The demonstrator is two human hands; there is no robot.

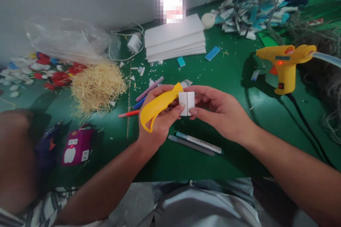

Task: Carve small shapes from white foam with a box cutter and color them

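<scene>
My left hand (157,120) is closed around a yellow utility knife (160,106), its tip pointing up and right, and its thumb also presses a small white foam block (186,103). My right hand (218,110) pinches the same block from the right with thumb and fingers. A groove or cut runs down the middle of the block. Both hands hover above the green table (234,78).
Two grey markers (198,143) lie under my hands; coloured pens (149,90) lie behind them. A yellow glue gun (285,64) stands at the right, its light on and cord trailing. Also here: stacked white foam boards (174,37), a straw pile (97,85), a plastic bag (66,39), a magenta box (77,147).
</scene>
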